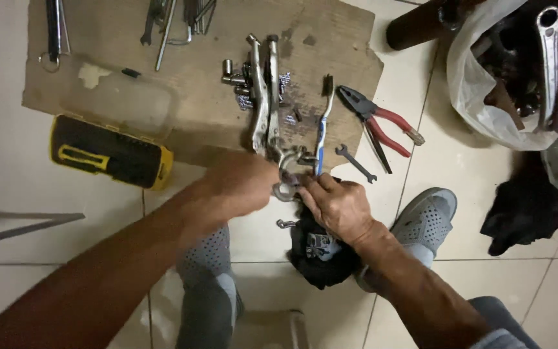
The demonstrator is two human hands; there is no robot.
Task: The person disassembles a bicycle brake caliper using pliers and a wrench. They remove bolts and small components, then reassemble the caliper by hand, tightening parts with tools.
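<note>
Fingers (310,189) of the right hand (337,207) pinch a small metal ring part (288,173) above the tiled floor (8,161), while the blurred left hand (240,184) closes around the handles of silver locking pliers (263,103) clamped on that part, over a cardboard sheet (188,97).

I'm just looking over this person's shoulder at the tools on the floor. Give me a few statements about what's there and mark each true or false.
1. The pliers have red handles. True.
2. The toothbrush is green. False: it is blue and white.
3. A yellow and black case lies left of the left hand. True.
4. The right hand rests flat on the tile, empty. False: it works at a metal part together with the left hand.
5. The white plastic bag is at upper left. False: upper right.
</note>
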